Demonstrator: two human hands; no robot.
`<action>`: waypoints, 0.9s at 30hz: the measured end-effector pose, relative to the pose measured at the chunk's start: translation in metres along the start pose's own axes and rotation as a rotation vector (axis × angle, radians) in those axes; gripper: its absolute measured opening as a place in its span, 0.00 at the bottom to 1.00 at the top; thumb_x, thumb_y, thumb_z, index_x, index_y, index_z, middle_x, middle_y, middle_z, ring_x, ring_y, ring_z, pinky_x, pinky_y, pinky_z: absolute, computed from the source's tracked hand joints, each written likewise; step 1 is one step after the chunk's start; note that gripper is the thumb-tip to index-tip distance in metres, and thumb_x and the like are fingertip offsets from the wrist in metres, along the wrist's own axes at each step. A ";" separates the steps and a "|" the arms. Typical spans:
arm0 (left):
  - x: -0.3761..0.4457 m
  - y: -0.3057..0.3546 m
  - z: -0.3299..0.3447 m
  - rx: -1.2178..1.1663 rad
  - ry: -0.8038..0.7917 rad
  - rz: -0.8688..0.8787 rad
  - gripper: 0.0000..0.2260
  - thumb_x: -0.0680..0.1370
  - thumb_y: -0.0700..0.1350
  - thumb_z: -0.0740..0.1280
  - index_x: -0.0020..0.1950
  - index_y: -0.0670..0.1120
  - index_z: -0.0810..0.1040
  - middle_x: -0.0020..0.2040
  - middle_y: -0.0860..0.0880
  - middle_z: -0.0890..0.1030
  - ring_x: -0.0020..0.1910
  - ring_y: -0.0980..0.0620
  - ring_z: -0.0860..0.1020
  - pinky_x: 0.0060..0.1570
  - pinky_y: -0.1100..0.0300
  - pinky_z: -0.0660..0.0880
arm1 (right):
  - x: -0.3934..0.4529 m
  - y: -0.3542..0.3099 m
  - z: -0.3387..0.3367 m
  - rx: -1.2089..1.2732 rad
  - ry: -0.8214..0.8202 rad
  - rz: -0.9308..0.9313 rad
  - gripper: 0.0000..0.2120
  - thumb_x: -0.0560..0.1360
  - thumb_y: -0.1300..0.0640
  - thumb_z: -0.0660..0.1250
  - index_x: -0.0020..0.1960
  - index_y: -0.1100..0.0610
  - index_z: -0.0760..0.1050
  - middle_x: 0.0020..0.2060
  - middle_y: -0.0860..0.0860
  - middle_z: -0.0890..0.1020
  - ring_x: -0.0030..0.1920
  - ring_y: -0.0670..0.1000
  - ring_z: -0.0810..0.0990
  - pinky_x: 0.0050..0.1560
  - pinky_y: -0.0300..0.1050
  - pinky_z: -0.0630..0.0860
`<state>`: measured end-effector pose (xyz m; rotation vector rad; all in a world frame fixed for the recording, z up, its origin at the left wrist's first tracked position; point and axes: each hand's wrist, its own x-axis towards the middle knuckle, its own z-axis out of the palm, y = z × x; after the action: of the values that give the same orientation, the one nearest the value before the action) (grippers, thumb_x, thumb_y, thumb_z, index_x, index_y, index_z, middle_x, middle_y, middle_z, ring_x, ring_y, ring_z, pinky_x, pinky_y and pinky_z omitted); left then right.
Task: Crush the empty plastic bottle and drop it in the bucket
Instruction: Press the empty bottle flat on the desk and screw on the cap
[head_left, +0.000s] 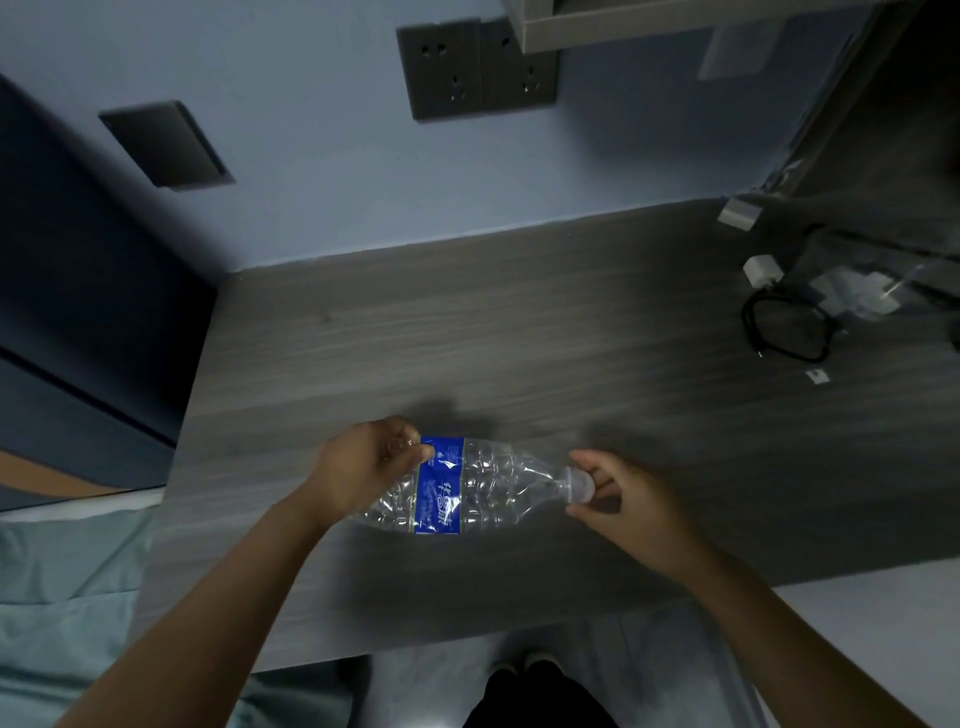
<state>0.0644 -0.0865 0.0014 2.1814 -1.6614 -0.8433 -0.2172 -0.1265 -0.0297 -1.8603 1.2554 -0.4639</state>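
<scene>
While one bottle (467, 488) lies sideways, seemingly crumpled, two hands (363, 467) grip it.

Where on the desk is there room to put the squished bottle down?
The desk is bare from the wall edge down to the bottle and both hands, and out to its left edge. The far right corner is crowded: a black cable, a white plug and clear plastic wrap lie there.

You can see white Chinese characters on the blue label (440, 486) wrapped around the clear bottle (483, 488), but they are too blurred to read surely. Nothing else carries readable writing.
</scene>
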 end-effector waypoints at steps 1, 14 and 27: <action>-0.001 0.000 0.000 0.017 0.006 0.000 0.05 0.74 0.54 0.67 0.43 0.53 0.76 0.41 0.48 0.84 0.41 0.49 0.80 0.47 0.54 0.75 | -0.001 -0.001 0.000 0.000 0.002 0.000 0.23 0.62 0.64 0.75 0.56 0.59 0.76 0.41 0.48 0.77 0.38 0.46 0.78 0.41 0.25 0.71; -0.004 0.005 -0.004 0.181 0.115 0.053 0.12 0.74 0.58 0.64 0.48 0.51 0.77 0.38 0.53 0.80 0.39 0.51 0.79 0.43 0.57 0.73 | -0.001 -0.010 -0.011 -0.144 0.037 -0.246 0.19 0.61 0.64 0.77 0.51 0.65 0.80 0.46 0.59 0.82 0.44 0.51 0.81 0.50 0.31 0.70; -0.016 0.001 -0.004 0.138 0.173 0.119 0.09 0.74 0.54 0.67 0.45 0.50 0.78 0.34 0.56 0.77 0.34 0.55 0.75 0.34 0.64 0.67 | -0.006 -0.013 -0.002 0.782 -0.108 0.299 0.11 0.72 0.69 0.63 0.54 0.62 0.76 0.34 0.53 0.81 0.31 0.42 0.81 0.36 0.34 0.80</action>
<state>0.0636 -0.0722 0.0096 2.1488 -1.7874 -0.5071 -0.2139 -0.1199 -0.0171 -1.0104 1.0450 -0.5751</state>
